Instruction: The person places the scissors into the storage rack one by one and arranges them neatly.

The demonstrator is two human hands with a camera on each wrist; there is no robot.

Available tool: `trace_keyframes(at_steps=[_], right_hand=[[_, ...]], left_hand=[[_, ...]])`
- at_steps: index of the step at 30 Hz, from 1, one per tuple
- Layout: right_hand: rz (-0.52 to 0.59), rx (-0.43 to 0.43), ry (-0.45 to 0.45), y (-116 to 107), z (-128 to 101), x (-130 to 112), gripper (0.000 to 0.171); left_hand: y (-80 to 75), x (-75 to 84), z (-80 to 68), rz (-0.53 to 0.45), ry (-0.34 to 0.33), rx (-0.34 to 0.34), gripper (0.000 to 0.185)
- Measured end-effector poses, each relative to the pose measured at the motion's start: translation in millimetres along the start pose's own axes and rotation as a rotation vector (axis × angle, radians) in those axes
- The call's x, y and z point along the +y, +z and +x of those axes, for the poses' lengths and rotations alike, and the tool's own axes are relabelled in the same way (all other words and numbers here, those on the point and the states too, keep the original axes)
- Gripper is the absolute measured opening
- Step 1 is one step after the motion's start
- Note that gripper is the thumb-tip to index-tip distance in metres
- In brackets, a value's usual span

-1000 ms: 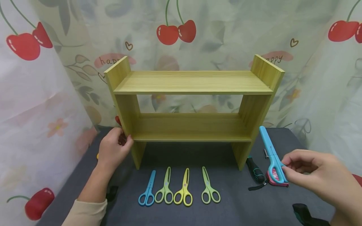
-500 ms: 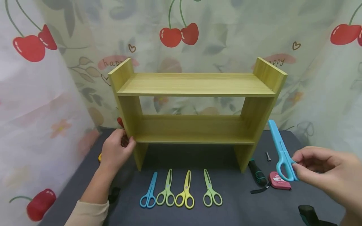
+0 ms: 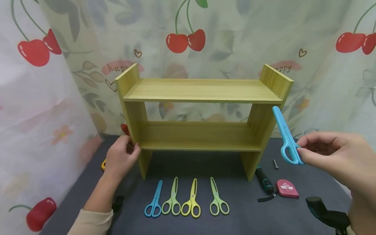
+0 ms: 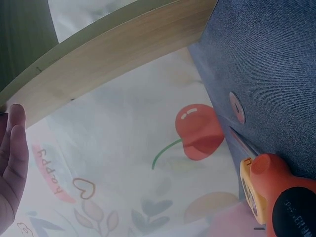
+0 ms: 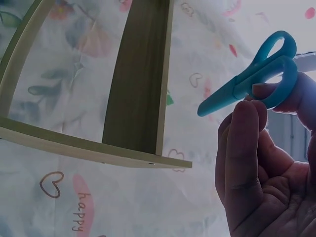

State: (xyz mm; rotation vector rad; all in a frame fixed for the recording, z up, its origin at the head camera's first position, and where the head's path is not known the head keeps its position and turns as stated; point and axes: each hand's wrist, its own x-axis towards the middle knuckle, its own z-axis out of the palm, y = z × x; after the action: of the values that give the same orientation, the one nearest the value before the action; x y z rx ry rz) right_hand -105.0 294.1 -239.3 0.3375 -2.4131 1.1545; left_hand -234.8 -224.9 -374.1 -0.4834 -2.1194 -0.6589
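Note:
A two-tier wooden shelf [image 3: 202, 91] stands on the dark grey tabletop. My left hand [image 3: 121, 156] holds its left side panel near the lower board, thumb at the front edge; the left wrist view has the fingers [image 4: 17, 148] against that panel. Light blue scissors [image 3: 286, 133] are raised in the air beside the shelf's right side, blades pointing up. My right hand [image 3: 335, 153] pinches them by the handle loops, as the right wrist view also shows. Before the shelf lie blue scissors [image 3: 154, 200], green scissors [image 3: 172, 197], yellow scissors [image 3: 192, 199] and another green pair [image 3: 216, 197].
Right of the shelf lie a black screwdriver [image 3: 265, 182], a pink tape measure [image 3: 287, 188] and a small bolt [image 3: 275, 164]. On the left side are an orange-and-black handled tool [image 4: 289, 197] and a yellow tape measure [image 4: 253, 195]. Cherry-print cloth [image 3: 58, 124] encloses the table.
My right hand has lifted the light blue scissors from over the pink tape measure to beside the shelf's upper half. My left hand stays at the side panel.

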Motion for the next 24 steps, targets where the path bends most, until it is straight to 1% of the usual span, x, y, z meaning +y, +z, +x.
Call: trace_keyframes(at_steps=[3, 7, 9, 12, 17, 24], right_hand=[[-0.029, -0.036, 0.06, -3, 11, -6, 0.009], [-0.056, -0.083, 0.096, -6, 26, -14, 0.011], [-0.061, -0.102, 0.085, -6, 34, -17, 0.013], [-0.064, -0.107, 0.072, -5, 46, -24, 0.015], [-0.067, -0.11, 0.096, -4, 62, -39, 0.018], [-0.038, -0.146, 0.058, -2, 87, -64, 0.023]], left_hand=[[1.5, -1.1, 0.0, 0.0, 0.011, 0.003, 0.012], [2.8, -1.1, 0.3, 0.006, 0.012, 0.002, 0.012], [3.1, -0.8, 0.2, 0.013, 0.016, 0.0, 0.012], [3.6, -0.6, -0.1, 0.03, 0.03, -0.001, 0.013], [5.0, -2.5, -2.1, 0.054, 0.049, 0.007, 0.014], [3.3, -4.9, -3.3, 0.059, 0.045, 0.019, 0.014]])
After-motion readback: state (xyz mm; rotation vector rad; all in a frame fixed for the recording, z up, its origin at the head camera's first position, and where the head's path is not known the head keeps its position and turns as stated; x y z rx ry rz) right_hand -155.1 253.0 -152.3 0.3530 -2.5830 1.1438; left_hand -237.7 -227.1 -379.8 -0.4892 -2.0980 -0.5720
